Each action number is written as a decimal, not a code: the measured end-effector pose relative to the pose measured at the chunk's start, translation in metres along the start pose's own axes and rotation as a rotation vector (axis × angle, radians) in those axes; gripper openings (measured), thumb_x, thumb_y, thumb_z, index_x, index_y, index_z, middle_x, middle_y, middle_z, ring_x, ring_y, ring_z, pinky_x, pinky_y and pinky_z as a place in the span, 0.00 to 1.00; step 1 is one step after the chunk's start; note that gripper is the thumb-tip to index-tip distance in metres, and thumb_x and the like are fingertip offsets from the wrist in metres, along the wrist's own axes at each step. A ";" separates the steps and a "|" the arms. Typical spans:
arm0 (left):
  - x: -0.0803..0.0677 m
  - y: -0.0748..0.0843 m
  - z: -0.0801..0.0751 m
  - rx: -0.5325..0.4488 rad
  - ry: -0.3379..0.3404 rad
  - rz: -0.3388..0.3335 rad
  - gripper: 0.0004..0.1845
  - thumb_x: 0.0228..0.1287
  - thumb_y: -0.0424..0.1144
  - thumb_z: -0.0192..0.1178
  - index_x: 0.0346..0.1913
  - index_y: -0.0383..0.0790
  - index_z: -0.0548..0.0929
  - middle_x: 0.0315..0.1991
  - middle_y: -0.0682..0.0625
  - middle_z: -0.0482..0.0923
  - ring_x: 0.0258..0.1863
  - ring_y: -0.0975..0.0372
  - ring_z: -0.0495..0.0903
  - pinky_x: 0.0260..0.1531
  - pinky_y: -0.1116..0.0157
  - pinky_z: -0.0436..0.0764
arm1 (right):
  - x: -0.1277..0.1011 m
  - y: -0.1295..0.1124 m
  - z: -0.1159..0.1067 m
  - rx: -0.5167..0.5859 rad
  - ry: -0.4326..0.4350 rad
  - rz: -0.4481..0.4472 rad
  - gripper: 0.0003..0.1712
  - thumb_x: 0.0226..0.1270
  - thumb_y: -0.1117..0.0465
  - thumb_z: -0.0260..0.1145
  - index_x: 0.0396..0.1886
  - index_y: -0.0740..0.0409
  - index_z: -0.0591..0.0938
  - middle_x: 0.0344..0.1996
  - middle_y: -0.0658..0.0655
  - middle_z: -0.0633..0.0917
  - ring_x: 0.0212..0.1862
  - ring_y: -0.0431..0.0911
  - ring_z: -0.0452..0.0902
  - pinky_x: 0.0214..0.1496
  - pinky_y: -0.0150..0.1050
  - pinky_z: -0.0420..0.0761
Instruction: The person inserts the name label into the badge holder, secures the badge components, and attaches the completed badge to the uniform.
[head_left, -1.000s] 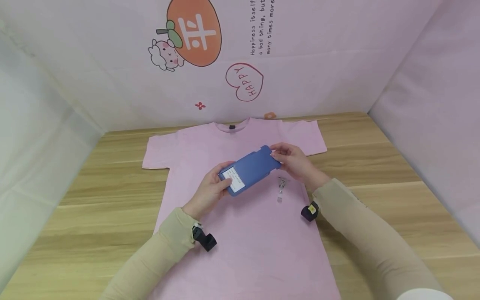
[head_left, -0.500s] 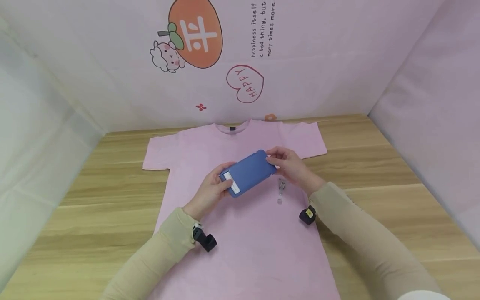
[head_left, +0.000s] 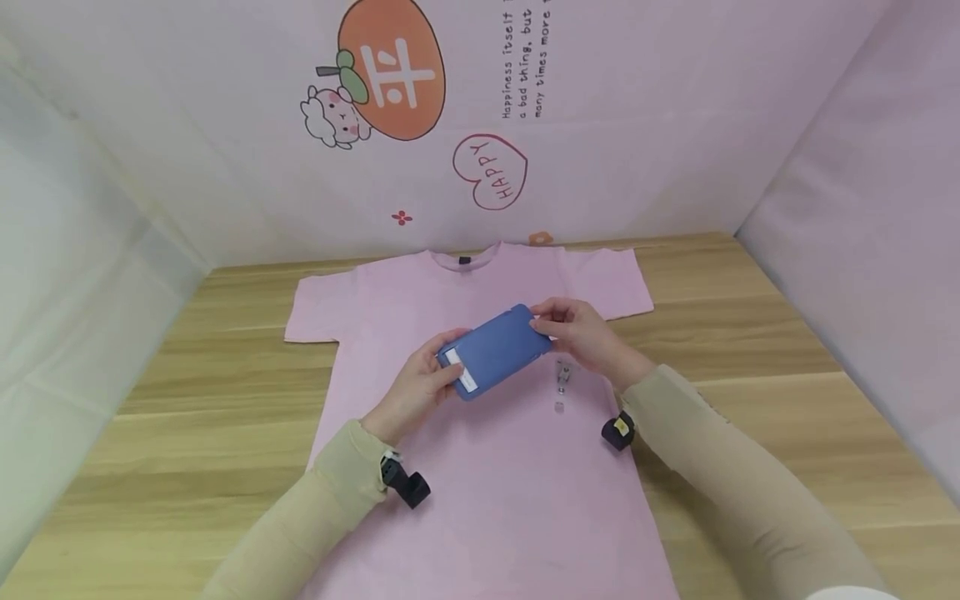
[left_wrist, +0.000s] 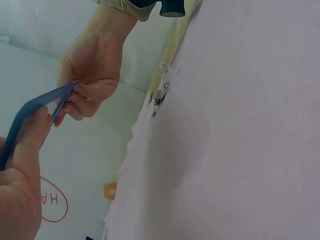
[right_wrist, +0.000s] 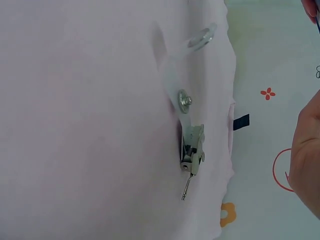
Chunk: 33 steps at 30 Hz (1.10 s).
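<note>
A blue card holder [head_left: 495, 351] with a white card [head_left: 459, 370] showing at its near end is held above a pink T-shirt [head_left: 487, 467] spread flat on the wooden table [head_left: 750, 333]. My left hand [head_left: 416, 385] grips its near-left end and my right hand [head_left: 577, 329] pinches its far-right end. From the left wrist the card holder [left_wrist: 35, 107] shows edge-on between both hands. A metal badge clip with a clear strap [head_left: 562, 379] lies on the shirt just under my right hand, and the right wrist view shows this badge clip [right_wrist: 191, 145] close up.
The shirt's collar [head_left: 465, 258] points to the back wall [head_left: 480, 125], a pink cloth with cartoon prints. Cloth side walls [head_left: 862, 208] close in the table left and right. Bare wood [head_left: 187, 392] lies either side of the shirt.
The white card has slid further into the blue holder, so less of it shows. Both hands have moved slightly closer together; the clip has not moved.
</note>
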<state>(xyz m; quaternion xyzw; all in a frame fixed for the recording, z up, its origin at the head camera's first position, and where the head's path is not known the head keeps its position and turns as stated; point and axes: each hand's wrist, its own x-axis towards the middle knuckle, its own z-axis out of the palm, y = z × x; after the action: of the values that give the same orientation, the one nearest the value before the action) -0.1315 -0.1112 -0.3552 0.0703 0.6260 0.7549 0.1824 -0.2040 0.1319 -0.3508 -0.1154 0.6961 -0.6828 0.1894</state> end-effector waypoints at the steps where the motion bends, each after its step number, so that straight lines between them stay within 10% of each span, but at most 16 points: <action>1: 0.000 0.000 0.000 -0.003 -0.006 0.003 0.29 0.69 0.22 0.39 0.72 0.35 0.52 0.71 0.35 0.54 0.65 0.47 0.64 0.50 0.68 0.79 | 0.000 0.000 0.000 -0.008 0.003 0.000 0.09 0.68 0.69 0.57 0.36 0.49 0.79 0.32 0.47 0.77 0.34 0.38 0.71 0.38 0.30 0.80; 20: 0.001 -0.006 0.003 -0.004 -0.025 -0.005 0.29 0.71 0.23 0.38 0.73 0.35 0.50 0.72 0.34 0.51 0.67 0.44 0.61 0.52 0.67 0.79 | -0.001 0.009 0.005 -0.095 0.030 0.022 0.08 0.66 0.66 0.61 0.40 0.53 0.83 0.29 0.45 0.79 0.30 0.36 0.70 0.31 0.28 0.73; 25: 0.004 -0.007 0.004 0.010 -0.024 -0.011 0.28 0.72 0.24 0.38 0.73 0.35 0.49 0.73 0.33 0.48 0.68 0.44 0.59 0.58 0.61 0.74 | -0.001 0.010 0.006 -0.156 0.050 0.036 0.20 0.66 0.65 0.62 0.56 0.69 0.77 0.42 0.49 0.84 0.31 0.34 0.73 0.32 0.26 0.75; 33: 0.006 -0.009 0.003 0.007 -0.016 -0.016 0.28 0.72 0.24 0.37 0.73 0.34 0.49 0.73 0.33 0.46 0.68 0.44 0.59 0.54 0.66 0.77 | 0.002 0.007 0.010 -0.271 0.070 0.034 0.21 0.66 0.64 0.63 0.57 0.66 0.75 0.59 0.68 0.75 0.35 0.32 0.74 0.34 0.24 0.77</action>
<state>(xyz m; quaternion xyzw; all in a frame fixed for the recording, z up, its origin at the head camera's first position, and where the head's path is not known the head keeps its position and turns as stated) -0.1347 -0.1052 -0.3639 0.0720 0.6279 0.7506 0.1929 -0.2010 0.1227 -0.3577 -0.1039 0.7902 -0.5827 0.1592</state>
